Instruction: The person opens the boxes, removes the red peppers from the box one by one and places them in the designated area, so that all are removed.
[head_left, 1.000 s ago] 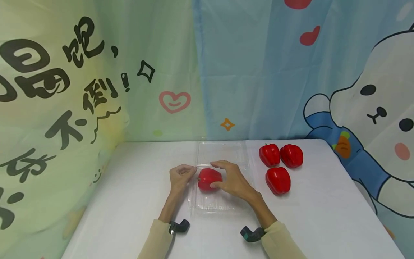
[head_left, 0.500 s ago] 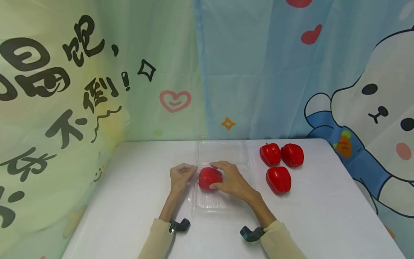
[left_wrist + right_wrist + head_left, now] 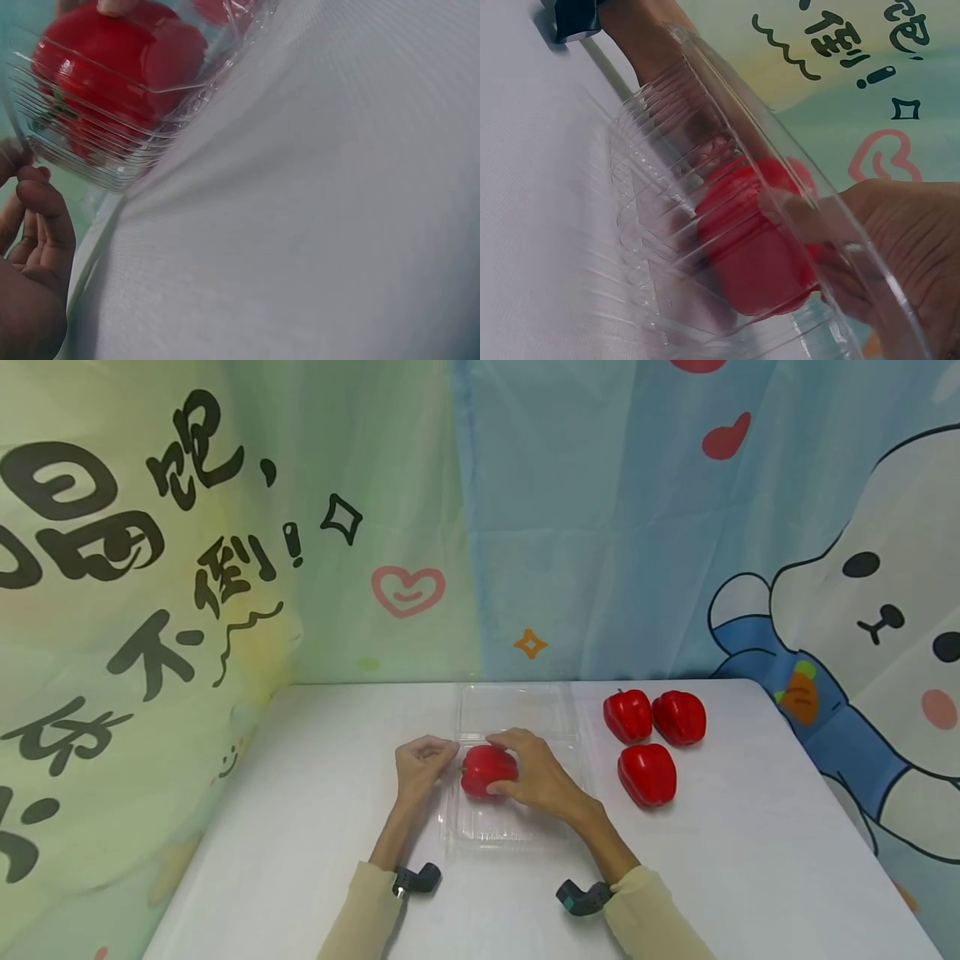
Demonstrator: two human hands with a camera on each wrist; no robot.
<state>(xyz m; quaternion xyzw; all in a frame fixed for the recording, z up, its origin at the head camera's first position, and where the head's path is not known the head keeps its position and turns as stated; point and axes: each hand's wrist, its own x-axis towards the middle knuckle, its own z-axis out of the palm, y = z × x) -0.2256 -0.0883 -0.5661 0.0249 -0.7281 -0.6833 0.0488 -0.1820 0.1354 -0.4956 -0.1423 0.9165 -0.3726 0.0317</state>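
Note:
A clear plastic clamshell box (image 3: 498,833) lies with its lid (image 3: 513,710) folded back toward the curtain. One red bell pepper (image 3: 480,771) is inside its left part, stem pointing left. My right hand (image 3: 542,778) grips this pepper from the right, thumb on the near side and fingers on the far side. At the box's left rim, my left hand (image 3: 423,768) pinches the edge between thumb and forefinger. The left wrist view shows the pepper (image 3: 112,56) behind the ribbed wall, above the left hand (image 3: 41,240). In the right wrist view, clear plastic partly covers the pepper (image 3: 757,247).
Three more red bell peppers lie right of the box: one at back left (image 3: 627,716), one at back right (image 3: 679,717) and one nearer (image 3: 647,775). The white table (image 3: 322,735) ends at a printed curtain (image 3: 555,527) behind.
The hands, the bell pepper and the box keep their places. Only the head view has shifted very slightly.

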